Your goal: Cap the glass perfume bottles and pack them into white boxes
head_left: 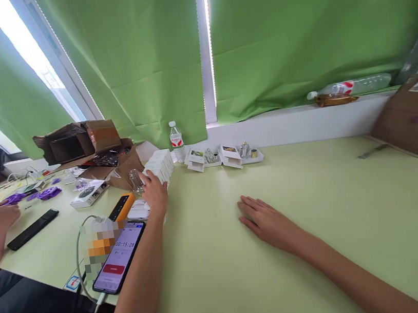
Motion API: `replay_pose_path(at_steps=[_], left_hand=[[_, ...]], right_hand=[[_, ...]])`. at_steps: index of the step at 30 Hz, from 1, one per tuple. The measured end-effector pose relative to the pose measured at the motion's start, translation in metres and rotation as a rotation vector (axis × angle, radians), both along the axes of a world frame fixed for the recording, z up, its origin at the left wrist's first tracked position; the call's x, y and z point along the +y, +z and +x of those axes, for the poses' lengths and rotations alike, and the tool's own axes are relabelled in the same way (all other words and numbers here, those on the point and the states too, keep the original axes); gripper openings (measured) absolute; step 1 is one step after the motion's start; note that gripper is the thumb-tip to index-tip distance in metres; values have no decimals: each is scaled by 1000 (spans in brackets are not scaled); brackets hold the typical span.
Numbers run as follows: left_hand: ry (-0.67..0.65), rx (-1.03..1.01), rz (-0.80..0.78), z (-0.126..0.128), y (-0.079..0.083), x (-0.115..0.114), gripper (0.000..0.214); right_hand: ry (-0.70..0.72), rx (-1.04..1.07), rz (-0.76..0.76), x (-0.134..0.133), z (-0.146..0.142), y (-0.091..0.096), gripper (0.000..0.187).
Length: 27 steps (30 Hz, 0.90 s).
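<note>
My left hand reaches to the near end of a row of white boxes. Its fingers and thumb curl around the nearest white box, which the hand mostly hides. Just left of those fingers is a clear glass or plastic piece. Flat on the pale green table lies my right hand, fingers stretched out and holding nothing. Beyond it stand two opened white cartons with printed pictures, one on the left and one on the right, beside a white tray holding small glass and gold-coloured parts.
Under my left forearm lies a phone showing a timer, beside an orange power strip with cables. A water bottle stands near the wall. Cardboard boxes sit behind. At the left, another person's hand is near purple parts.
</note>
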<state>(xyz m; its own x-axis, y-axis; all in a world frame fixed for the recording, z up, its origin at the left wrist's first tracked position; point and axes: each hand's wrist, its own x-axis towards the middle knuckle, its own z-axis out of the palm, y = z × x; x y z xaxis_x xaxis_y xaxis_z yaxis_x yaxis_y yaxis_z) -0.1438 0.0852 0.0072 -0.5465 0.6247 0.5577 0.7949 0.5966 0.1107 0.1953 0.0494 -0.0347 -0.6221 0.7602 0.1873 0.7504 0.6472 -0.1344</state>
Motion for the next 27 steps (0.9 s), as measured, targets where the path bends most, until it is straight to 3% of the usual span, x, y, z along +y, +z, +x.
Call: replay_pose_path(at_steps=[8, 19, 23, 27], left_hand=[[-9, -19, 5, -5, -4, 3, 79], [-130, -40, 100, -9, -7, -7, 90], [-174, -59, 205, -7, -1, -11, 84], [-121, -78, 227, -5, 8, -19, 69]], right_hand=[[2, -21, 41, 1, 0, -3, 58], [3, 11, 52, 2, 1, -6, 58], [-4, -3, 8, -1, -1, 2, 58], [1, 0, -39, -7, -3, 11, 55]])
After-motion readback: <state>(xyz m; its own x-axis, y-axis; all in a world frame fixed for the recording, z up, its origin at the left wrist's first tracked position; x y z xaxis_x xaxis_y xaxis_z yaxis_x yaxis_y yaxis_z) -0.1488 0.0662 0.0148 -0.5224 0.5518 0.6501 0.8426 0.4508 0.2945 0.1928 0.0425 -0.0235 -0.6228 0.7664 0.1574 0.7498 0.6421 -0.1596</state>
